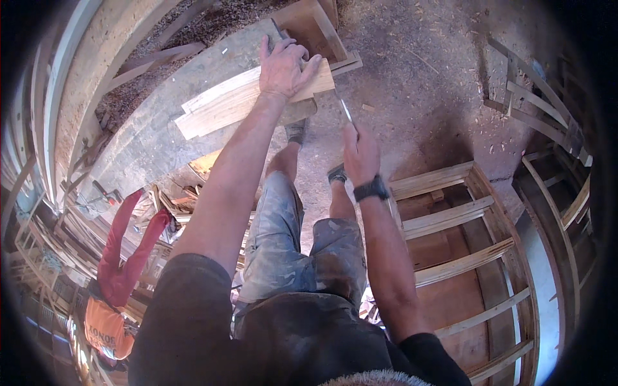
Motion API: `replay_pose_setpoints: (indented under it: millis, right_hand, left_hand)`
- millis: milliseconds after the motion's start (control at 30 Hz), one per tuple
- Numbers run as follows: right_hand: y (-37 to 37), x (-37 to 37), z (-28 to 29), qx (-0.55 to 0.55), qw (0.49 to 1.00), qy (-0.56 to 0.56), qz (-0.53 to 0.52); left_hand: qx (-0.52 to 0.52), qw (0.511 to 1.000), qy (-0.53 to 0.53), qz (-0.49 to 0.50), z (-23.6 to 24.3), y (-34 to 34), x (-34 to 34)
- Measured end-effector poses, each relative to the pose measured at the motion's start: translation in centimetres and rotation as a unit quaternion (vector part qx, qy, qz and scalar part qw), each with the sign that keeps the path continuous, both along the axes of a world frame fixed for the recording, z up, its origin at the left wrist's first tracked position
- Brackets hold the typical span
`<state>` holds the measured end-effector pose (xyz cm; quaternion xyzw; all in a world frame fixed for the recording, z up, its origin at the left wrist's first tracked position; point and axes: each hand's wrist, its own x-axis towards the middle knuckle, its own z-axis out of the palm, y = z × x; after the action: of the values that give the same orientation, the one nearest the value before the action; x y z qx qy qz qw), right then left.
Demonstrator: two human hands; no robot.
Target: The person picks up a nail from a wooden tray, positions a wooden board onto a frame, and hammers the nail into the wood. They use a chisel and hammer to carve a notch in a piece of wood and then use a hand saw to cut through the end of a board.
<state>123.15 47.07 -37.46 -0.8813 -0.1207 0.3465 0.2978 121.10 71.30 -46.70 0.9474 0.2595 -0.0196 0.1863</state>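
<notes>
My left hand point(283, 69) presses down on two pale wooden boards point(222, 109), its fingers spread across them and its thumb out toward their right end. The boards lie side by side, with uneven left ends, across a grey workbench point(151, 122). In my right hand point(362, 154) is the handle of a tool with a thin shiny blade point(347, 110). This blade shows almost edge-on, so its exact kind is unclear. It points up toward the right end of the boards; whether it touches the wood, I cannot tell.
A slatted wooden frame point(450, 219) stands at my right, with more frames point(541, 96) beyond. Behind the boards is an open wooden box point(315, 32). Shavings litter the floor point(418, 83). Curved timber point(96, 71) rises at left, where a person in orange point(106, 328) stands.
</notes>
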Motion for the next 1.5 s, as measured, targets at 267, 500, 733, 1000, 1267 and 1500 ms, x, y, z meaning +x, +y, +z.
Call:
replay_pose_setpoints:
  millis: [267, 500, 733, 1000, 1267, 1500]
  right_hand:
    - [-1.0, -1.3, 4.6, 0.104, 0.985, 0.065, -0.122]
    - [-0.8, -0.3, 6.3, 0.081, 0.991, 0.059, -0.093]
    - [-4.2, -1.9, 8.6, 0.144, 0.983, 0.067, -0.092]
    - [0.2, 2.1, 5.2, 0.107, 0.993, 0.040, -0.026]
    - [-2.6, -0.1, 8.4, 0.109, 0.991, 0.052, -0.054]
    - [0.9, 1.6, 6.4, 0.076, 0.997, 0.030, -0.013]
  left_hand:
    - [0.033, 0.999, 0.025, -0.011, 0.4, 0.1, 0.0]
    - [0.016, 0.999, 0.040, -0.011, 0.7, 0.0, 0.4]
    - [0.037, 0.999, 0.019, -0.015, 0.0, 0.1, 0.0]
    - [0.042, 0.999, 0.024, -0.018, 0.1, -0.1, 0.5]
    - [0.016, 0.998, 0.053, -0.015, 0.5, -0.3, 0.6]
    - [0.013, 0.999, 0.032, -0.013, 0.4, 0.0, -0.1]
